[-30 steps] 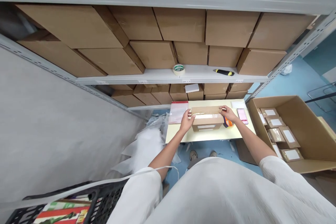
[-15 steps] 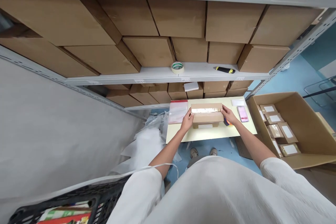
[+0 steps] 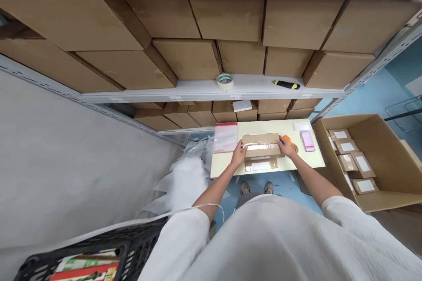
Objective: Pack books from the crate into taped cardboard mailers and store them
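Note:
Both hands grip a small cardboard box [image 3: 262,139] by its ends, above the pale yellow table. Shiny clear tape runs along its upper face. My left hand [image 3: 238,154] holds the left end, and my right hand [image 3: 286,146] the right end. Just below it, at the table's front edge, lies another taped cardboard box [image 3: 261,166] with a white label, partly hidden. Beside my right hand is an orange tape dispenser [image 3: 288,139], partly covered by the hand.
On the table [image 3: 227,164] lie a clear plastic bag [image 3: 225,138] with a red edge and a pink phone [image 3: 307,140]. A large open carton [image 3: 389,153] at right holds several labelled boxes. The shelf [image 3: 252,83] carries a tape roll [image 3: 225,81] and a cutter [image 3: 286,84].
The held box has tilted, showing its taped face differently, and the labelled box below now shows more. More of the orange dispenser is visible. The whole view has shifted slightly.

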